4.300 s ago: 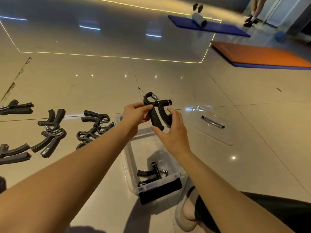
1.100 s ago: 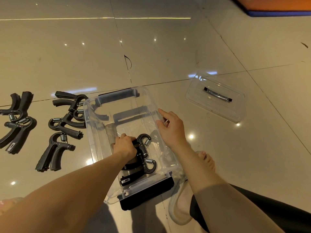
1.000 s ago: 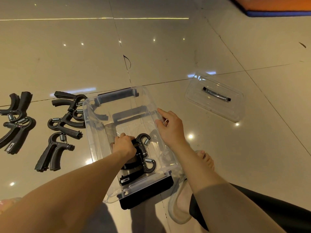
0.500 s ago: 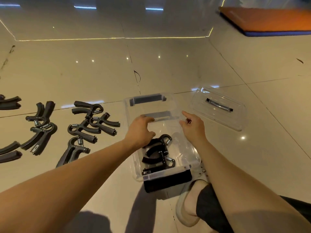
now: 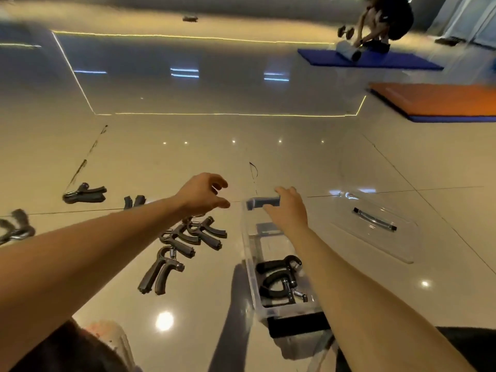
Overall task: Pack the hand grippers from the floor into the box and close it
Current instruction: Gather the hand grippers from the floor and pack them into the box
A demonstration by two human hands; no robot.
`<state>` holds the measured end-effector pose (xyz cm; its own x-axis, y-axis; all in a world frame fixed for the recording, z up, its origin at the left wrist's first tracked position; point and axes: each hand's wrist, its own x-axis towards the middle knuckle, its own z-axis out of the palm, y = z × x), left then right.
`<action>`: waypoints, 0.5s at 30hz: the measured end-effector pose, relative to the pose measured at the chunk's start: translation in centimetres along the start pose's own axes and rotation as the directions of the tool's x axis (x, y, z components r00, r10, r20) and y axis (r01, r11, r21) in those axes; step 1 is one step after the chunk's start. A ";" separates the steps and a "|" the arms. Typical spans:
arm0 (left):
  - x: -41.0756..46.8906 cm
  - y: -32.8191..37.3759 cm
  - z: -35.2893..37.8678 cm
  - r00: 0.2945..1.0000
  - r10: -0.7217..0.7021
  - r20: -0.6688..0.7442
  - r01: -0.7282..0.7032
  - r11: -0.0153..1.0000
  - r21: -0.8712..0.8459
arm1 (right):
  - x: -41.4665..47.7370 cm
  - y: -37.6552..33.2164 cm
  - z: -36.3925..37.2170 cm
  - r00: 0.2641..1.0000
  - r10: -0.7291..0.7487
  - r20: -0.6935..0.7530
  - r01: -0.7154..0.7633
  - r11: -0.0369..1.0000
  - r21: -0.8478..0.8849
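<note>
The clear plastic box (image 5: 248, 253) stands open on the floor in front of me, with black hand grippers (image 5: 279, 281) lying in its near end. My right hand (image 5: 288, 209) rests open over the box's far end by its dark latch (image 5: 263, 203). My left hand (image 5: 202, 194) hovers open and empty above the floor, left of the box, over a cluster of black hand grippers (image 5: 193, 236). One more gripper (image 5: 159, 272) lies nearer me. The clear lid (image 5: 375, 226) with its dark handle lies to the right of the box.
More grippers lie further left on the glossy tiles (image 5: 84, 193) (image 5: 16, 229). My feet and knees are at the bottom edge. An orange mat (image 5: 434, 102) and a blue mat (image 5: 367, 60) lie far right; a person (image 5: 383, 17) crouches there.
My left hand has come out of the box, empty, and moved up and left over the grippers on the floor. My right hand has shifted to the box's far end. The view has tilted upward.
</note>
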<state>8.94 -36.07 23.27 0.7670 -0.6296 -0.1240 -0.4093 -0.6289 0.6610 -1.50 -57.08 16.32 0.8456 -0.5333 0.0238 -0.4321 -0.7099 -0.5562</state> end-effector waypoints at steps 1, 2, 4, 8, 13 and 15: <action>-0.1 -0.4 -1.4 1.000 -0.012 -0.006 0.012 1.000 0.012 | 0.1 -1.6 0.7 0.999 -0.039 0.025 0.038 0.999 0.033; -0.4 -1.4 -3.0 0.999 -0.031 -0.026 0.032 0.999 0.028 | 0.2 -3.7 1.7 0.995 -0.083 0.053 0.080 0.995 0.065; -1.0 -4.2 -4.9 0.993 -0.090 -0.076 0.094 0.994 0.052 | 0.1 -6.9 4.3 0.982 -0.159 0.103 0.151 0.985 0.081; -2.4 -11.2 -4.8 0.951 -0.271 -0.149 0.281 0.959 0.047 | 0.2 -10.7 10.4 0.953 -0.203 0.226 0.194 0.979 0.061; -4.5 -19.7 0.7 0.841 -0.511 -0.175 0.507 0.859 -0.072 | 0.4 -10.3 17.6 0.926 -0.105 0.363 0.128 0.991 -0.040; -5.2 -22.6 3.3 0.802 -0.578 -0.154 0.572 0.816 -0.083 | 0.4 -9.1 19.8 0.915 -0.061 0.400 0.104 0.991 -0.086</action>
<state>12.57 -20.08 6.50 0.9273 -0.0713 -0.3675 0.1458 -0.8355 0.5299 9.01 -41.71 4.94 0.9250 -0.2608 -0.2762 -0.3675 -0.7985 -0.4769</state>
